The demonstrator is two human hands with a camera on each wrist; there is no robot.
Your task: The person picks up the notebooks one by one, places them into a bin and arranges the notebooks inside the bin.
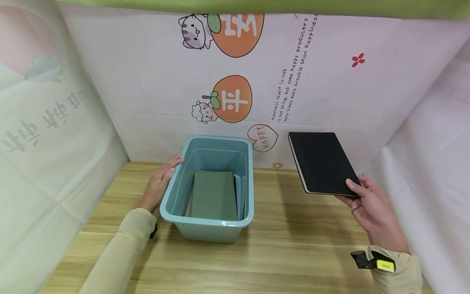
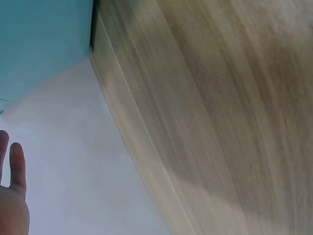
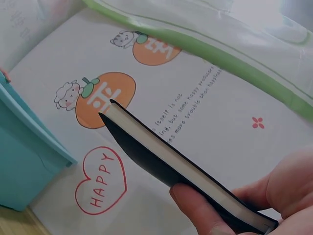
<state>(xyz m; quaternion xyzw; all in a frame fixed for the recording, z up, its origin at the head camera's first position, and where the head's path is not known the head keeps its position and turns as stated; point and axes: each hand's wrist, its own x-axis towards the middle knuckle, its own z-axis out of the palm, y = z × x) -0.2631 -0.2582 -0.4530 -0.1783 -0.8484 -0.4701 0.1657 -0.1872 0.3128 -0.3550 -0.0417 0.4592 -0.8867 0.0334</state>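
My right hand (image 1: pixel 374 210) pinches a black notebook (image 1: pixel 323 163) by its near right corner, thumb on the cover and fingers beneath. The notebook is held above the table, right of a blue plastic bin (image 1: pixel 209 223). In the right wrist view the cream page edges of the notebook (image 3: pixel 181 159) show between dark covers. My left hand (image 1: pixel 159 181) rests against the bin's left rim with fingers extended; the left wrist view catches only two of its fingers. Inside the bin lies a grey-green book (image 1: pixel 214 196), with other thin items partly hidden beneath and beside it.
The bin stands on a wood-grain table (image 1: pixel 286 253) near its back edge. Behind it rises a white printed cloth (image 1: pixel 154 81) with orange fruit pictures and lettering. White cloth sides (image 1: pixel 33 196) close in the left and right. A green band (image 1: pixel 257 7) crosses the top.
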